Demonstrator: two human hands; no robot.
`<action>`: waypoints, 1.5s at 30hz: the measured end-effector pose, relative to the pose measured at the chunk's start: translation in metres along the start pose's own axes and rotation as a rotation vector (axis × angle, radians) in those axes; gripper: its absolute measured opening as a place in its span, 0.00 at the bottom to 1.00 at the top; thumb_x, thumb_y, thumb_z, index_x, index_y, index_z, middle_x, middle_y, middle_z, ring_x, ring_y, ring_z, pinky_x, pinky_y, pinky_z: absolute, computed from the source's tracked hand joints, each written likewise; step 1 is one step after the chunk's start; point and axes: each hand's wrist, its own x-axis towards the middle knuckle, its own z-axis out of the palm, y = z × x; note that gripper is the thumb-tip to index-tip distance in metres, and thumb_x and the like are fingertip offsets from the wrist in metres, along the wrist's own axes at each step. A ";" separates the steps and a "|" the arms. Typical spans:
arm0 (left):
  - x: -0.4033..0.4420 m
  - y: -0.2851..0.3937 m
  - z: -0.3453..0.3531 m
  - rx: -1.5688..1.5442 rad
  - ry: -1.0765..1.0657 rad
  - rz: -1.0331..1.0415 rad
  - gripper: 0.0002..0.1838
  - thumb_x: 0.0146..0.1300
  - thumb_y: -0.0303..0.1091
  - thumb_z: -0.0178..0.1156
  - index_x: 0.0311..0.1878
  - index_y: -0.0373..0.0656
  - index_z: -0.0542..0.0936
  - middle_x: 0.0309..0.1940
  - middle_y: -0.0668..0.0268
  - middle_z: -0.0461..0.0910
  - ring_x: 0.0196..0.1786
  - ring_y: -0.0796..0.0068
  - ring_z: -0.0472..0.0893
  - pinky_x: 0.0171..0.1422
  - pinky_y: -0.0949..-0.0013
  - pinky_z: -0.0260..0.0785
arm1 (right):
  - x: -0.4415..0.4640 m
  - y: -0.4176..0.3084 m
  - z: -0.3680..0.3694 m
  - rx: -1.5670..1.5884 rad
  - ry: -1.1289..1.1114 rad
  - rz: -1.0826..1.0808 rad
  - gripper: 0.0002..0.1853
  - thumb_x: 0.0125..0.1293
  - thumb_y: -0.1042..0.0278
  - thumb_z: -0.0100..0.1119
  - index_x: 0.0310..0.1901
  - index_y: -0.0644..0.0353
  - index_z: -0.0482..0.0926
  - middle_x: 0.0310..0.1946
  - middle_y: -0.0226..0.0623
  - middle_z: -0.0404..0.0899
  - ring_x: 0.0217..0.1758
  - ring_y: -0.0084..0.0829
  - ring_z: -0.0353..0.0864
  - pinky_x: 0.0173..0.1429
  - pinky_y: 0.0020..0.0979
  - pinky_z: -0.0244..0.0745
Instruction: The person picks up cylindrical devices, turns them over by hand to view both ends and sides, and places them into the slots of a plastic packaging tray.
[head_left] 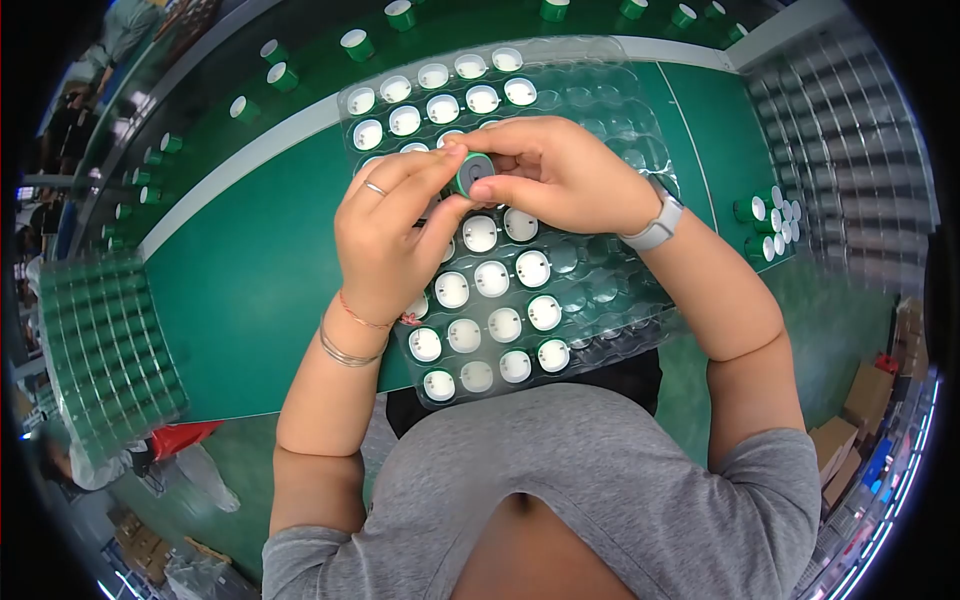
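Over a clear plastic tray [606, 118], both my hands pinch one small green cylinder with a dark grey end [475, 175]. My left hand [388, 220], with a ring on one finger, grips its left side. From the right, my right hand [575, 180] holds it with the thumb across the end face. Rows of white-topped green pieces [491, 279] fill the left part of the tray, some hidden under my hands. The right part of the tray shows vacant pockets.
Green and white pieces stand on the strip [356, 44] beyond the table [240, 280]. A cluster of similar pieces [768, 215] sits at the right. Clear trays lean at the left [110, 350] and right [840, 150]. Cardboard boxes [832, 445] are at the lower right.
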 end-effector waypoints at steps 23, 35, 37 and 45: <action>0.001 -0.005 -0.005 -0.295 -0.005 -0.141 0.24 0.53 0.25 0.70 0.56 0.37 0.82 0.49 0.57 0.83 0.51 0.62 0.82 0.54 0.65 0.75 | 0.001 -0.015 -0.009 0.300 -0.064 0.146 0.21 0.71 0.75 0.56 0.64 0.67 0.73 0.51 0.39 0.80 0.49 0.28 0.83 0.54 0.28 0.78; 0.004 -0.006 -0.004 -0.343 -0.080 -0.141 0.25 0.56 0.24 0.66 0.59 0.36 0.79 0.57 0.53 0.78 0.57 0.58 0.79 0.61 0.63 0.73 | 0.002 -0.014 -0.004 0.337 0.002 0.148 0.19 0.68 0.75 0.61 0.60 0.68 0.75 0.44 0.36 0.82 0.45 0.24 0.82 0.52 0.26 0.79; 0.004 -0.005 -0.003 -0.356 -0.073 -0.143 0.25 0.55 0.24 0.66 0.59 0.36 0.79 0.57 0.53 0.78 0.57 0.58 0.80 0.61 0.63 0.73 | 0.002 -0.014 -0.004 0.328 0.007 0.139 0.19 0.68 0.75 0.61 0.60 0.68 0.75 0.44 0.36 0.82 0.45 0.24 0.82 0.52 0.27 0.78; 0.004 -0.004 -0.004 -0.265 -0.070 -0.142 0.25 0.53 0.23 0.67 0.58 0.37 0.80 0.57 0.54 0.79 0.57 0.58 0.80 0.61 0.63 0.73 | 0.003 -0.007 -0.003 0.297 -0.001 0.128 0.19 0.70 0.73 0.58 0.61 0.67 0.75 0.49 0.33 0.78 0.51 0.21 0.76 0.56 0.27 0.75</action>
